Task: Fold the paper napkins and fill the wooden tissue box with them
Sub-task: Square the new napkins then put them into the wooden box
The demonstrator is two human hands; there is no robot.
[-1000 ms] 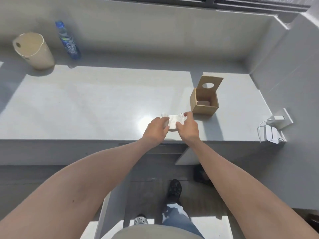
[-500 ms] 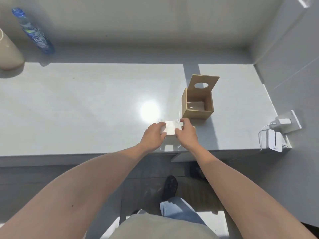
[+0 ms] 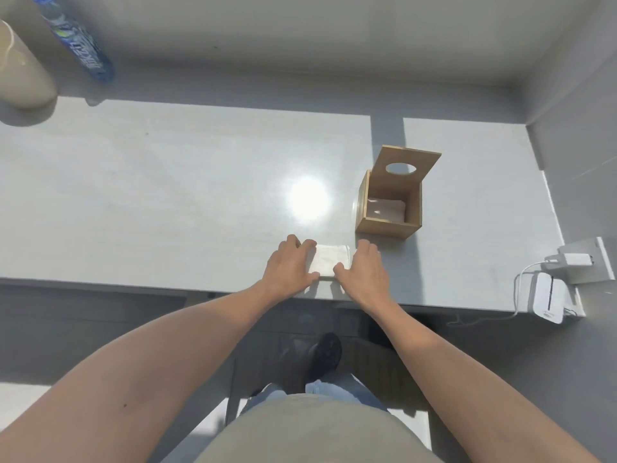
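Observation:
A small folded white paper napkin (image 3: pixel 329 260) lies flat near the front edge of the grey table (image 3: pixel 167 202). My left hand (image 3: pixel 290 266) rests on its left edge and my right hand (image 3: pixel 365 267) on its right edge, fingers pressing the sides. Behind and to the right stands the wooden tissue box (image 3: pixel 389 208), its lid with an oval hole tipped up at the back. A folded napkin (image 3: pixel 387 208) lies at the bottom inside the box.
A blue-labelled water bottle (image 3: pixel 78 45) and a beige bin (image 3: pixel 21 75) stand at the far left. A white charger and device (image 3: pixel 547 295) with a cable sit at the table's right front corner by the wall. My foot shows below the table edge.
The napkin was held slightly lifted between both hands; now it lies flat on the table with a hand on each side. The camera has tilted down and moved closer.

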